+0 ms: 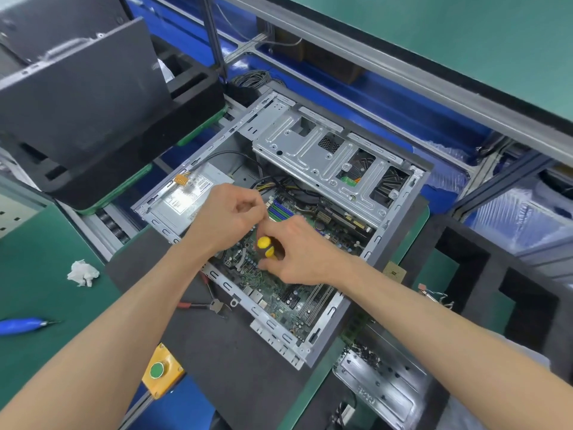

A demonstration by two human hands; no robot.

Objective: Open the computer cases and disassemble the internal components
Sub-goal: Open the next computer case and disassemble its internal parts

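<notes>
An open grey computer case (pixel 400 225) lies on its side on a dark foam mat. Inside it are a green motherboard (pixel 279 293), a silver power supply (pixel 186 197) at the left and a metal drive cage (pixel 325 156) at the back. My right hand (pixel 297 252) grips a screwdriver with a yellow and black handle (pixel 265 246), held upright over the motherboard. My left hand (pixel 229 215) hovers just above and left of the handle with its fingers curled; whether it pinches something small is hidden.
Red-handled pliers (pixel 201 304) lie on the mat in front of the case. A blue-handled tool (pixel 24 324) and crumpled tissue (pixel 82 273) sit on the green bench at left. A yellow button box (pixel 161 370) is near the front edge. Black foam trays stand left and right, a removed metal panel (pixel 381 389) lower right.
</notes>
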